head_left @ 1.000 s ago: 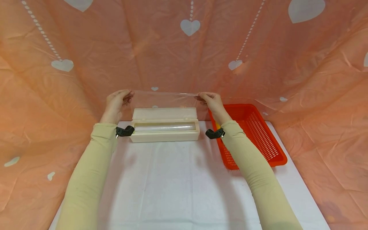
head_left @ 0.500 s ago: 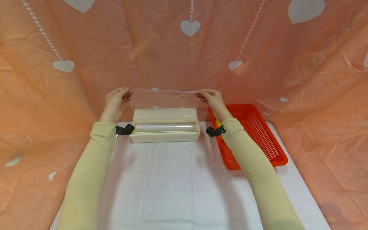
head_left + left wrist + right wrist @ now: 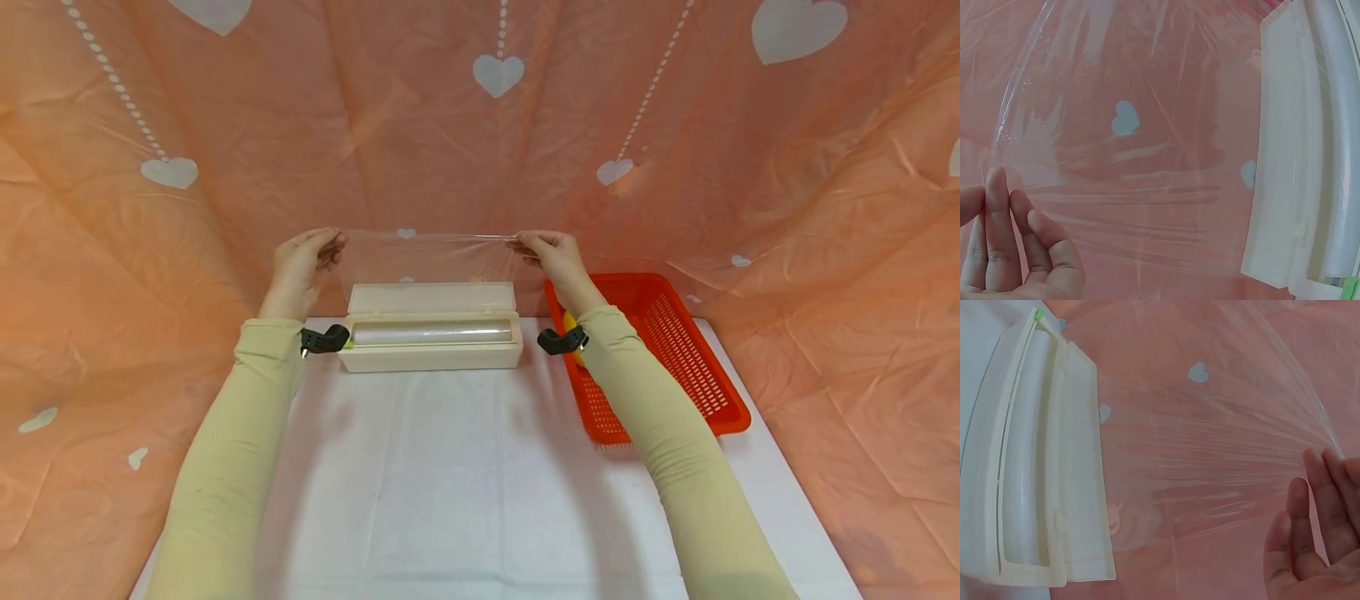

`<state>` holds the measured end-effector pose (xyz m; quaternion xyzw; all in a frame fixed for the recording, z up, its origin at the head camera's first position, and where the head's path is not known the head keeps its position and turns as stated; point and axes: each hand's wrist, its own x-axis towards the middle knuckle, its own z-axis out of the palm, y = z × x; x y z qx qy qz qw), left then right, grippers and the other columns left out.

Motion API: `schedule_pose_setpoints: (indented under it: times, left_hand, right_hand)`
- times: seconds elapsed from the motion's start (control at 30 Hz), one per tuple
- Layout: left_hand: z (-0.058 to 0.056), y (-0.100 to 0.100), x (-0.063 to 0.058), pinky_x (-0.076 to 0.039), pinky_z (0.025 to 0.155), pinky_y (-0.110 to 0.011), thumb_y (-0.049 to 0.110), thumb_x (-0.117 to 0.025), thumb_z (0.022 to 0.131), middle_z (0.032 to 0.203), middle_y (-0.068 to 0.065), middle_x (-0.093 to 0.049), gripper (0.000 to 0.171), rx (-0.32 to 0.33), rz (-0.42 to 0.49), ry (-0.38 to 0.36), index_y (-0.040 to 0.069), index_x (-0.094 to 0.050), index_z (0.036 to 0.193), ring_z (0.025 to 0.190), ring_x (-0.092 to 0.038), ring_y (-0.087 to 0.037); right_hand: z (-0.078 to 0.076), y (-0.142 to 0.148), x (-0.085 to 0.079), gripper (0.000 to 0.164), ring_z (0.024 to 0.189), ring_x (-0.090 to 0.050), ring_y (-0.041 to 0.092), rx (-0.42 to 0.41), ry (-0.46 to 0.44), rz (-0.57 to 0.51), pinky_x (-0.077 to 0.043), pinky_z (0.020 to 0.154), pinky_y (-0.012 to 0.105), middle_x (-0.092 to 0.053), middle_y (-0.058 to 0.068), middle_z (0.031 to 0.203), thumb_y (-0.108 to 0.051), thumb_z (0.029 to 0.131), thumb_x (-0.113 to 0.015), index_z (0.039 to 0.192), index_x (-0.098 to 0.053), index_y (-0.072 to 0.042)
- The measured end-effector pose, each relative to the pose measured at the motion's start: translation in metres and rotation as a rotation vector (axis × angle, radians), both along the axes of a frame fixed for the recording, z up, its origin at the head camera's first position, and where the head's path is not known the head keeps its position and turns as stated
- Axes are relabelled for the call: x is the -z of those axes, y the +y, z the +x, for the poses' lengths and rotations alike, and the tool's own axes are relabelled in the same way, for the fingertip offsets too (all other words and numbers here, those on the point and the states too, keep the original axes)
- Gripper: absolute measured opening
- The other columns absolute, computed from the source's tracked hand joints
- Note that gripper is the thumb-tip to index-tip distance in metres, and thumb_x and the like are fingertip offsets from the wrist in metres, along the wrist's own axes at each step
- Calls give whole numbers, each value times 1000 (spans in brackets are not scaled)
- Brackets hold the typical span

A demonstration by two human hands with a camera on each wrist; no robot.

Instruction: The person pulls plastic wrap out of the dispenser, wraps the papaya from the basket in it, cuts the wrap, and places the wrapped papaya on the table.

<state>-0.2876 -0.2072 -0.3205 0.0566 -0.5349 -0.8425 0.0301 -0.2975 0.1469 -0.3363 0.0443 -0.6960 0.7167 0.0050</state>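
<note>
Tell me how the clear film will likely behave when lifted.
Probably floppy: the clear film creases in a fan from the right hand. Likely thin and light for its size, since a pale heart shows through it.

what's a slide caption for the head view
Left hand and right hand hold clear film taut near an open cream box, red basket at right.

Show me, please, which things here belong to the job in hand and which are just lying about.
In the job:
clear film, stretched between left hand and right hand, which pinch its edge
open cream box, with the roll inside

Apparently just lying about:
red basket, on the right
yellow thing in it, partly hidden
</note>
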Motion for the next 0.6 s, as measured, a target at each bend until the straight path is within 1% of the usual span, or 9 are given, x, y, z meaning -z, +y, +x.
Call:
schedule_pose_setpoints:
  times: [0.13, 0.33, 0.43, 0.5, 0.6]
  left_hand:
    - [0, -1, 0, -49, 75, -22, 9, -64, 92, 96, -7, -70, 19, -3, 2, 3, -2, -66, 108, 89, -62, -15]
    - [-1, -3, -2, -50, 73, -21, 9, -64, 92, 94, -6, -71, 12, -15, -8, 8, 3, -69, 101, 87, -63, -15]
    - [-2, -3, -4, -50, 72, -21, 9, -64, 92, 92, -6, -71, 14, -23, -15, 11, 1, -69, 103, 86, -63, -15]
    - [-3, -3, -5, -50, 72, -21, 10, -65, 92, 90, -5, -71, 18, -30, -26, 12, -1, -68, 106, 85, -63, -14]
    - [-4, -4, -5, -51, 73, -21, 11, -66, 91, 89, -4, -71, 24, -40, -50, 11, -3, -66, 111, 88, -63, -15]
  right_hand:
    - [-1, -1, -2, 27, 105, -59, 25, 4, -7, 1, -43, 99, 39, -69, 11, 108, -22, 97, -59, 111, -69, -1]
    - [-4, -3, -5, 27, 113, -54, 35, 5, 2, -17, -43, 99, 40, -70, 9, 103, -20, 97, -59, 111, -68, 1]
    - [-5, -4, -6, 27, 115, -53, 38, 1, 13, -29, -41, 101, 43, -71, 7, 101, -19, 97, -59, 111, -68, 2]
    - [-6, -4, -7, 27, 114, -53, 37, 0, 15, -34, -40, 102, 45, -71, 7, 101, -19, 97, -59, 111, -68, 2]
    - [-6, -5, -8, 27, 114, -53, 38, -4, 23, -42, -39, 103, 46, -71, 7, 100, -18, 97, -59, 111, -67, 3]
